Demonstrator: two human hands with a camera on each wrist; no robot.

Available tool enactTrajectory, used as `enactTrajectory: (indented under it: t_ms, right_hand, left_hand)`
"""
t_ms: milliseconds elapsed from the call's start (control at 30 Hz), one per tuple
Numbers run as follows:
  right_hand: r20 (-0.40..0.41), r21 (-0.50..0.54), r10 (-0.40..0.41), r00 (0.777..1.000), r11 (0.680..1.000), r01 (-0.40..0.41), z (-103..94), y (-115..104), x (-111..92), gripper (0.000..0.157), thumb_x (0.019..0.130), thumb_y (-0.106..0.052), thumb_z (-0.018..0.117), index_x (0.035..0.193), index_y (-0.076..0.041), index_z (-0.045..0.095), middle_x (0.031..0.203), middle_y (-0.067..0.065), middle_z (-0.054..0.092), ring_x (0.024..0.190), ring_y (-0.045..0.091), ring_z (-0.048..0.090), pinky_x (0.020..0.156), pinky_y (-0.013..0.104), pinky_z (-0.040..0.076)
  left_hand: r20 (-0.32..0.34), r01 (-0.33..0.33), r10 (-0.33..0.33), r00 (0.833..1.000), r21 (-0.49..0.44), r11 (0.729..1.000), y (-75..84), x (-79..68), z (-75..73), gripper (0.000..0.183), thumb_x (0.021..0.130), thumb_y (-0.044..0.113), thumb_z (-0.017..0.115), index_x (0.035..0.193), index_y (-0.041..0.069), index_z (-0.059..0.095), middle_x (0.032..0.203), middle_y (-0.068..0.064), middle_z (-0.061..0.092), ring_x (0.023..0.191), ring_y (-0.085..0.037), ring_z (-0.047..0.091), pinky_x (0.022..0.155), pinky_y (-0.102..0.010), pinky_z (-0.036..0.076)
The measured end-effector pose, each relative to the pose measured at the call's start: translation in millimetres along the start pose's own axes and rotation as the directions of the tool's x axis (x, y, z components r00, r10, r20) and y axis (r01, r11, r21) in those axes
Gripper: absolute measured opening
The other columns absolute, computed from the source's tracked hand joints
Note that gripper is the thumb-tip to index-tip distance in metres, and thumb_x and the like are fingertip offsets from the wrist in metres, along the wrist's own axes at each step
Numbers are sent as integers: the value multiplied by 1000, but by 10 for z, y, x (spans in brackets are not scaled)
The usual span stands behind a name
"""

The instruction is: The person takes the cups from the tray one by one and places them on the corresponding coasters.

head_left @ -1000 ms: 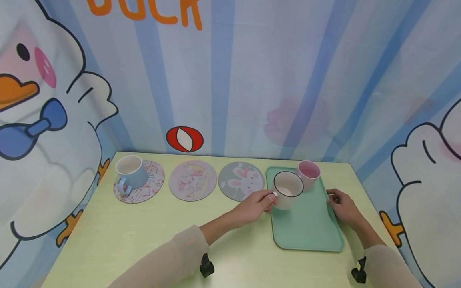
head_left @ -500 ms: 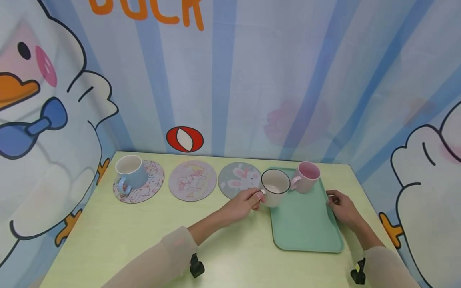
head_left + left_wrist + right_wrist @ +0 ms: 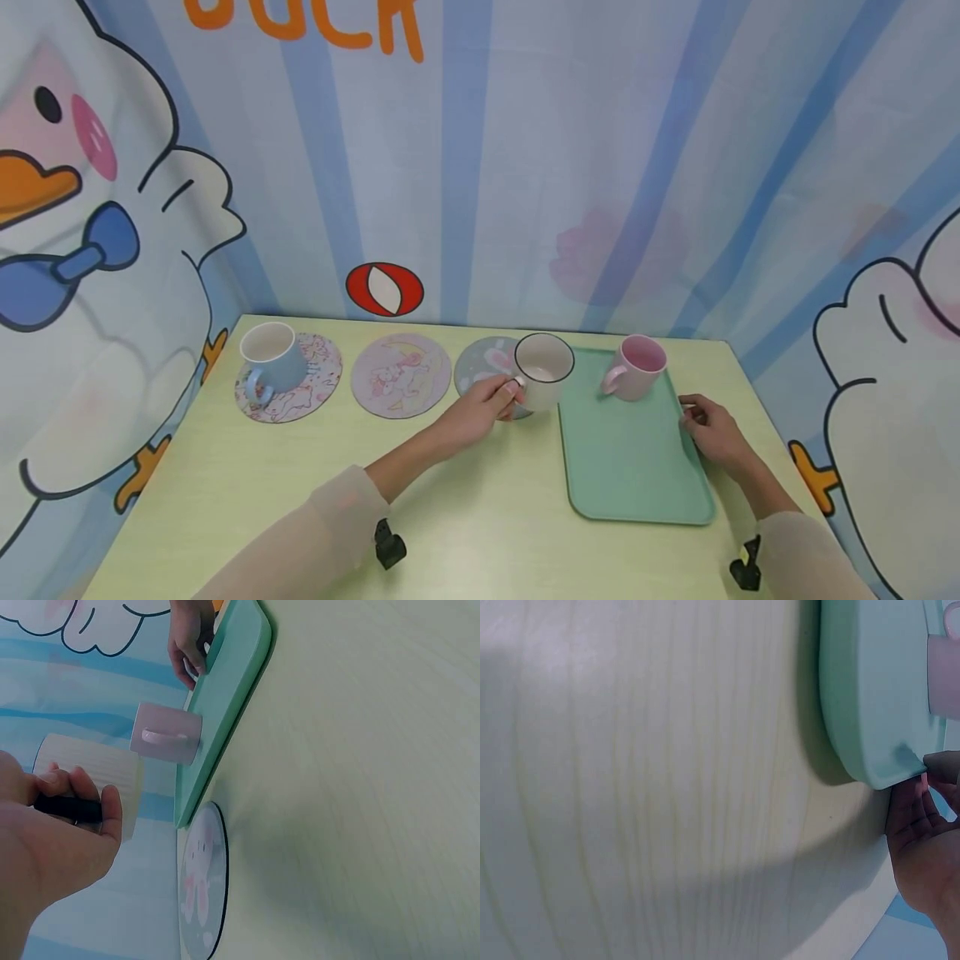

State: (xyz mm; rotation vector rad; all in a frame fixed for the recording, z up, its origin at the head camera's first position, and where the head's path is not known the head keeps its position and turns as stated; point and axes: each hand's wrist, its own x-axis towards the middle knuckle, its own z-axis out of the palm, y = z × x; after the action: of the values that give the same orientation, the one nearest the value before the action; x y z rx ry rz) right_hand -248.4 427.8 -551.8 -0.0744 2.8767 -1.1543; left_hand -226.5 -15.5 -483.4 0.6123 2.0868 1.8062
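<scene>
Raised off the pale yellow table (image 3: 495,542), near the grey rabbit coaster (image 3: 477,364), we hold a dark-rimmed white mug (image 3: 543,379), its handle gripped in our left hand (image 3: 477,410); our right hand (image 3: 716,433) pinches the right edge of the green tray (image 3: 637,471); toward its far end stands a pink mug (image 3: 636,373); farther left we see a pink coaster (image 3: 401,377), then a blue mug (image 3: 279,367) on a patterned coaster (image 3: 324,375).

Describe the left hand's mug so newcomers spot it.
Start at the green tray. Near its far left corner, the left hand holds a white mug. It alone is dark-rimmed, unlike the pink mug and blue mug.
</scene>
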Motion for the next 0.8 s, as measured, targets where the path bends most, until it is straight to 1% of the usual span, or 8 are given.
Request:
enactTrajectory:
  t_ms: [100, 267, 467, 600, 767, 800]
  right_hand:
    - [-5, -4, -4, 1000, 1000, 4, -7, -3, -2, 35, 106, -3, 56, 138, 12, 54, 105, 20, 61, 88, 21, 55, 71, 26, 46]
    - [5, -3, 8, 1000, 1000, -8, -7, -4, -2, 37, 107, -3, 55, 141, 12, 53, 107, 21, 62, 90, 21, 55, 72, 26, 47]
    - [12, 5, 10, 1000, 1000, -10, 0, 2, -6, 38, 107, -3, 55, 142, 12, 52, 108, 20, 61, 91, 24, 55, 71, 28, 47]
    - [9, 0, 13, 1000, 1000, -13, 3, 6, -6, 37, 106, -2, 55, 141, 11, 53, 107, 19, 61, 90, 23, 55, 70, 27, 47]
    - [15, 5, 18, 1000, 1000, -18, 3, -8, -6, 38, 108, -4, 54, 143, 11, 52, 108, 20, 61, 89, 23, 54, 69, 28, 47]
    - [17, 5, 16, 1000, 1000, -16, 0, -10, -4, 38, 108, -4, 54, 143, 11, 51, 108, 20, 60, 89, 23, 54, 69, 28, 47]
  left_hand:
    - [-5, -4, 4, 1000, 6, 1000, 22, -6, -40, 30, 117, 19, 39, 113, -4, 57, 85, -2, 44, 87, -18, 48, 84, -37, 41]
    - [-24, 1, -1, 1000, 26, 1000, 37, -10, -76, 27, 117, 19, 40, 111, 0, 59, 88, -3, 47, 89, -18, 50, 87, -44, 43]
    - [-34, 0, 0, 999, 22, 1000, 37, -15, -88, 27, 117, 16, 39, 112, -2, 58, 88, -3, 47, 90, -18, 51, 91, -51, 47]
    - [-40, 18, -17, 999, 20, 1000, 54, -28, -105, 28, 117, 17, 38, 114, -2, 58, 89, -3, 46, 93, -19, 52, 94, -51, 47]
    - [-54, 44, -42, 998, 30, 999, 56, -43, -170, 28, 117, 20, 39, 116, 1, 59, 96, -5, 50, 97, -23, 53, 97, -54, 46]
    - [-55, 46, -44, 997, 32, 998, 51, -44, -187, 28, 117, 21, 38, 117, 2, 59, 97, -6, 51, 98, -23, 53, 96, -53, 46]
